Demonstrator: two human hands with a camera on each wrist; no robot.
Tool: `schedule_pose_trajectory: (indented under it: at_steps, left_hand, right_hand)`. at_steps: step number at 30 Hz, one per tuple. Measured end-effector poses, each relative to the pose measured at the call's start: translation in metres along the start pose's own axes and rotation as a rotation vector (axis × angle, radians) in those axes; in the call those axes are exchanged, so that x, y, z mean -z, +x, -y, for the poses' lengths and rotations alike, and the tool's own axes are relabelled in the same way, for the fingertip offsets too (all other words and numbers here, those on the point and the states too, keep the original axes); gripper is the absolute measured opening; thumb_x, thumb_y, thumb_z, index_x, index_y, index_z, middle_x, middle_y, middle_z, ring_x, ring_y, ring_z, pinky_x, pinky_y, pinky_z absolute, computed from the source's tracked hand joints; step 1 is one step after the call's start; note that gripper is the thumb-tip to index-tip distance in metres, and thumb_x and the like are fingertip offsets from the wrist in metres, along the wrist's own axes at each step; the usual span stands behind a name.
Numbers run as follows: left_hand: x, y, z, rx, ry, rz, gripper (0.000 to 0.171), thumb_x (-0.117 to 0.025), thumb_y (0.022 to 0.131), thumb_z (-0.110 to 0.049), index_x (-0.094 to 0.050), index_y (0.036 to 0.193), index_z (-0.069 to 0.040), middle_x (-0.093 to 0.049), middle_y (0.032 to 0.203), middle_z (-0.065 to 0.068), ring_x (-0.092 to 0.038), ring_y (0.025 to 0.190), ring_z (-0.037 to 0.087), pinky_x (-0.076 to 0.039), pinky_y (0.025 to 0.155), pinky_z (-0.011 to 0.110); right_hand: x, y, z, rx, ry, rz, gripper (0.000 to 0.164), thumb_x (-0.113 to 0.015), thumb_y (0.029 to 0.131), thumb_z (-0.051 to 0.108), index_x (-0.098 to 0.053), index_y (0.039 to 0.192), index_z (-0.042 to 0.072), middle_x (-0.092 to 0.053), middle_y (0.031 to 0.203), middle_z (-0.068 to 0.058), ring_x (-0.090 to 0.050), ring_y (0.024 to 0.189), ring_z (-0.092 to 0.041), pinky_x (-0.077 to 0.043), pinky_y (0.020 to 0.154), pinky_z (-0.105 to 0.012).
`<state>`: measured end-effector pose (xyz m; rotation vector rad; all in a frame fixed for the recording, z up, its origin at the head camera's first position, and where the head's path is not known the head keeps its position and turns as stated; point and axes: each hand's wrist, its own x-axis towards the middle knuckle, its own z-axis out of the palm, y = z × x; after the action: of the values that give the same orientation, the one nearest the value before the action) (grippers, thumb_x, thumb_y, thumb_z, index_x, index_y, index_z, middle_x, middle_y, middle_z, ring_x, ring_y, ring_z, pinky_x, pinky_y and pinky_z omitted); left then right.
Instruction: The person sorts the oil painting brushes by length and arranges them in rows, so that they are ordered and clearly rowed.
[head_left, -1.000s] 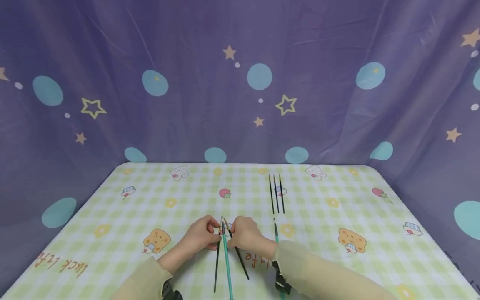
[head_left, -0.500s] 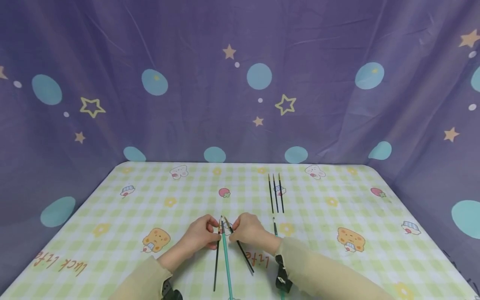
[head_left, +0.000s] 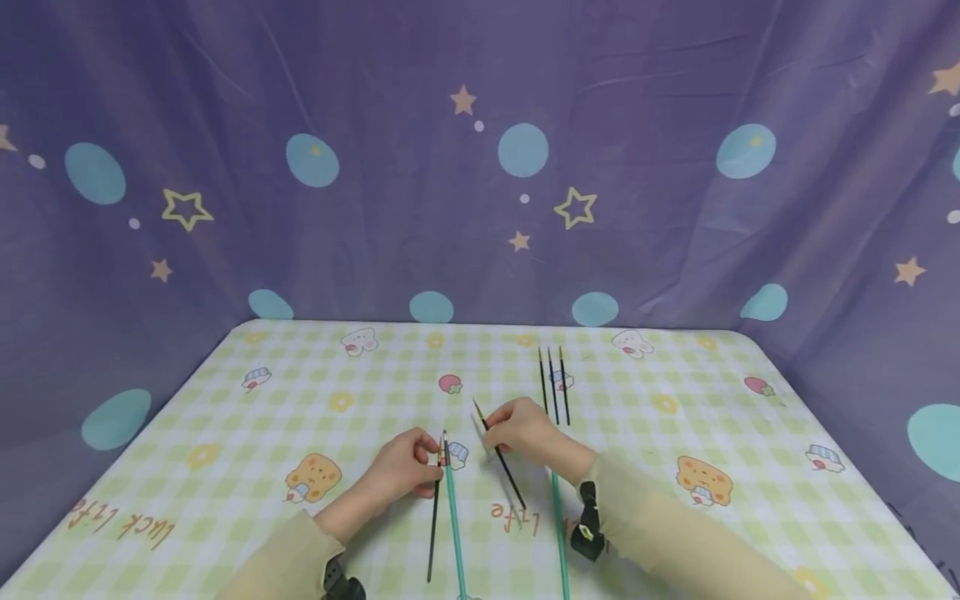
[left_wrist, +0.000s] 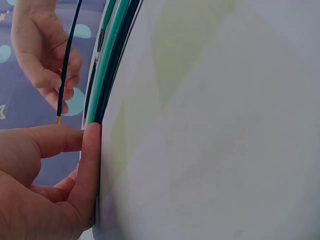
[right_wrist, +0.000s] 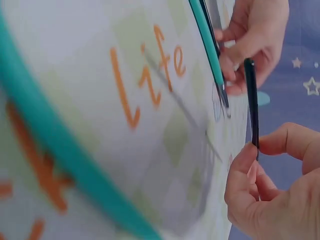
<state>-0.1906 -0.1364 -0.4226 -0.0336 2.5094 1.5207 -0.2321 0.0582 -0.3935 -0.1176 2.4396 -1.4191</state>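
My right hand [head_left: 525, 431] pinches a slim black paintbrush [head_left: 512, 477] near its bristle end, between thumb and fingers. That brush is tilted and lifted off the cloth, its shadow beside it. Lower left, my left hand [head_left: 405, 467] pinches another black paintbrush [head_left: 433, 533] close to its metal collar; this one lies on the table. Just right of it lies a teal-handled paintbrush [head_left: 454, 529], its tip near the left fingers. In the right wrist view the held brush [right_wrist: 251, 95] points its handle end upward, and fingertips hide part of it.
Three black paintbrushes [head_left: 554, 387] lie side by side farther back, beyond the right hand. A second teal paintbrush [head_left: 560, 533] lies under the right forearm, partly hidden. A checked cloth [head_left: 637, 550] covers the table, and a purple curtain [head_left: 375, 233] hangs behind.
My right hand has carried its black paintbrush up and to the right, away from the teal brush. The left hand has stayed in place.
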Motion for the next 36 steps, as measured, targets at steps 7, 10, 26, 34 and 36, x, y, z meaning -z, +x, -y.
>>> schedule_pose_trajectory:
  at_steps: [7, 10, 26, 34, 36]
  left_hand:
    - [0.000, 0.001, 0.001, 0.000, 0.001, 0.010, 0.026, -0.066, 0.075, 0.002, -0.052, 0.097, 0.000, -0.041, 0.077, 0.007, -0.054, 0.052, 0.014, -0.056, 0.050, 0.027]
    - [0.001, 0.001, 0.002, -0.006, 0.002, 0.016, 0.026, -0.065, 0.075, 0.002, -0.052, 0.097, 0.000, -0.041, 0.077, 0.007, -0.054, 0.051, 0.013, -0.056, 0.050, 0.027]
    - [0.001, 0.001, 0.001, -0.003, 0.012, 0.017, 0.026, -0.066, 0.075, 0.001, -0.052, 0.097, 0.000, -0.041, 0.078, 0.007, -0.054, 0.053, 0.014, -0.056, 0.050, 0.028]
    - [0.000, -0.002, -0.002, 0.007, 0.003, 0.002, 0.027, -0.066, 0.074, 0.003, -0.052, 0.097, 0.000, -0.040, 0.078, 0.007, -0.053, 0.053, 0.014, -0.056, 0.049, 0.028]
    - [0.000, -0.002, -0.003, 0.009, 0.001, -0.001, 0.028, -0.067, 0.073, 0.003, -0.053, 0.097, 0.000, -0.040, 0.078, 0.008, -0.053, 0.053, 0.014, -0.056, 0.049, 0.028]
  right_hand:
    - [0.029, 0.009, -0.007, -0.033, 0.064, -0.078, 0.027, -0.064, 0.074, 0.003, -0.064, 0.102, 0.002, -0.061, 0.087, -0.010, -0.061, 0.065, -0.016, -0.058, 0.065, -0.031]
    - [0.040, 0.011, -0.008, -0.041, 0.071, -0.103, 0.029, -0.063, 0.074, 0.002, -0.064, 0.103, 0.001, -0.061, 0.091, -0.012, -0.062, 0.066, -0.017, -0.058, 0.067, -0.033]
    - [0.091, 0.035, -0.030, -0.073, 0.044, -0.190, 0.035, -0.062, 0.076, 0.006, -0.058, 0.110, -0.001, -0.061, 0.102, -0.018, -0.066, 0.072, -0.019, -0.057, 0.074, -0.036]
    - [0.106, 0.050, -0.045, -0.107, 0.081, -0.245, 0.032, -0.063, 0.078, 0.008, -0.057, 0.107, -0.003, -0.062, 0.083, -0.010, -0.062, 0.062, -0.010, -0.058, 0.070, -0.030]
    - [0.109, 0.054, -0.048, -0.107, 0.089, -0.249, 0.031, -0.062, 0.077, 0.007, -0.056, 0.106, -0.003, -0.061, 0.081, -0.009, -0.061, 0.061, -0.009, -0.058, 0.069, -0.029]
